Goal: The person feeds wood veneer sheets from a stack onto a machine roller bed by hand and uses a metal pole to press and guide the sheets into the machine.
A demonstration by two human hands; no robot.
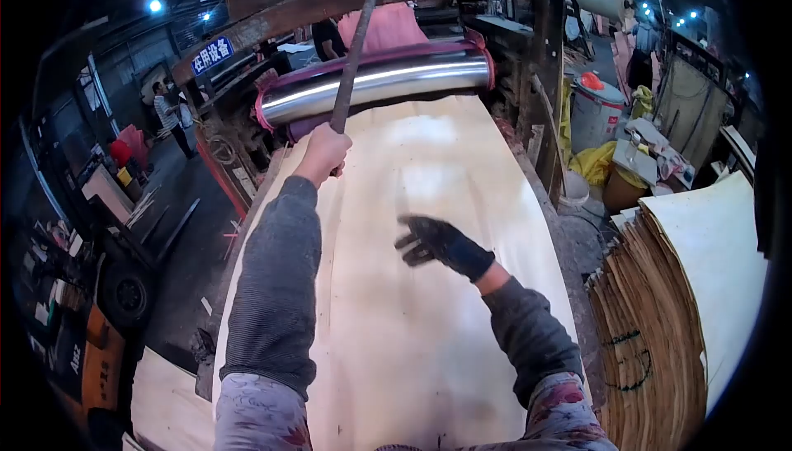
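Note:
My left hand (326, 154), bare, is closed around the lower end of a long dark rod (356, 55) that slants up past the roller. My right hand (441, 245), in a black glove, is held over the pale wood sheet (396, 327) with its fingers apart and nothing in them. The sheet runs from my body up to a shiny metal roller (379, 84) with pink ends. Whether the glove touches the sheet, I cannot tell.
A stack of veneer sheets (652, 319) stands at the right. Behind it are a white drum (596, 109) and yellow bags. An orange forklift (103, 360) is at the lower left. A person (169, 117) stands at the far left, another (643, 51) at the far right.

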